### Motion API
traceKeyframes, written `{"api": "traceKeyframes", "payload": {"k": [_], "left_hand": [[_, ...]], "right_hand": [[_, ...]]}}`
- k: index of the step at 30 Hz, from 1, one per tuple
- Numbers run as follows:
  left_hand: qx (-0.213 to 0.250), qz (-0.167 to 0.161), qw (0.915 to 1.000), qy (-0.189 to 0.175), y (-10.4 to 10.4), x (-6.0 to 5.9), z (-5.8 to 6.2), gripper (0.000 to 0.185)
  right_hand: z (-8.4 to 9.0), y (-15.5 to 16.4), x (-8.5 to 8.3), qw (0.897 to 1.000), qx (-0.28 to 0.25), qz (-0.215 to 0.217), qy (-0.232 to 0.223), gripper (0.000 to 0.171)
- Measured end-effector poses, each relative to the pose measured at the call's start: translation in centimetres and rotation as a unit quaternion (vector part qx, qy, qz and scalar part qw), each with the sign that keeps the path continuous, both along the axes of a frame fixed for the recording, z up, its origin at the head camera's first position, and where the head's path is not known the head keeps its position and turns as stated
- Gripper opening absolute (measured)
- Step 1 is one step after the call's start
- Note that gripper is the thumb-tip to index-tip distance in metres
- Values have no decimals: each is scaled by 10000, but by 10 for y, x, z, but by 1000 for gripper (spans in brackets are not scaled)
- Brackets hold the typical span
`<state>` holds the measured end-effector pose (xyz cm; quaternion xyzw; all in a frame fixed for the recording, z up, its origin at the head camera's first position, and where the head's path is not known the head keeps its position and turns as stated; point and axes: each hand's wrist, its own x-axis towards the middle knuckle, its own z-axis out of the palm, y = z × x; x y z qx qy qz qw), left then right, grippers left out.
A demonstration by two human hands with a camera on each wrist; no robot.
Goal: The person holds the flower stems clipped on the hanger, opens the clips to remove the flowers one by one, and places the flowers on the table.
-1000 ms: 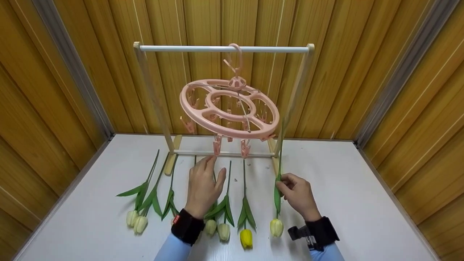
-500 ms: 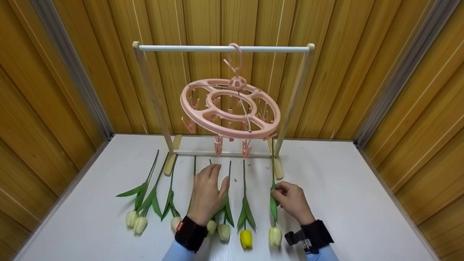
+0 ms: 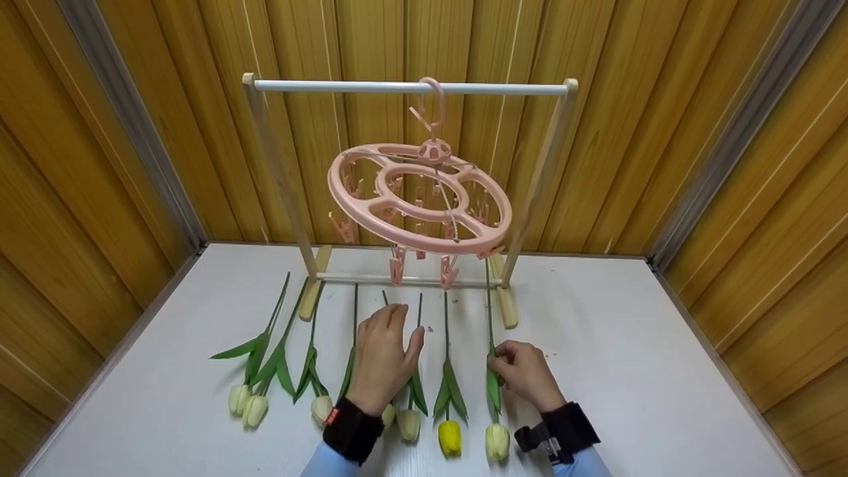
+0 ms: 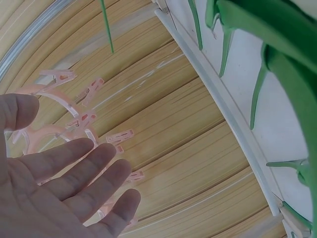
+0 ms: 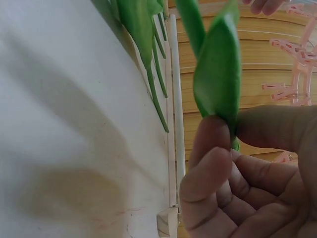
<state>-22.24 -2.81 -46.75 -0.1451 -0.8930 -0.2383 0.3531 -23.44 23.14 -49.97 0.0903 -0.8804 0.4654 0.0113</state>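
Observation:
My right hand [image 3: 530, 374] pinches an artificial tulip [image 3: 497, 442] with a pale yellow bloom. Its bloom points toward me and its stem toward the rack. In the right wrist view, the thumb and forefinger close on a green leaf [image 5: 218, 74]. My left hand [image 3: 384, 358] is above the middle tulips, fingers extended and thumb apart, holding nothing. It hides parts of the tulips beneath it. Between the hands lies a bright yellow tulip [image 3: 449, 438]. A pink round clip hanger [image 3: 430, 245] hangs beyond both hands, its small clips [image 3: 396, 268] dangling.
The hanger's hook [image 3: 438, 106] goes over the white bar [image 3: 331, 87] of a wooden-sided rack. The rack's feet [image 3: 507, 308] stand on the white table [image 3: 616, 351]. Several cream tulips [image 3: 255, 411] lie in a row at left. Wood-patterned walls [image 3: 371, 40] enclose the table.
My right hand has brought the pale yellow tulip left and toward me, lower over the table. My left hand has drawn back from below the clips and shifted slightly right.

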Motion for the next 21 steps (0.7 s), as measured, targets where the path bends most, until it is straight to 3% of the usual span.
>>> {"api": "traceKeyframes", "payload": {"k": [11,21], "left_hand": [[-37,53,9997,-230,0,1,0,40],[-191,57,9998,-50,4,2,-3,38]], "right_hand": [[-8,-3,-2,9998,136,72,-162,7],[-13,-3,-5,9989,447,-18,-159,10]]}}
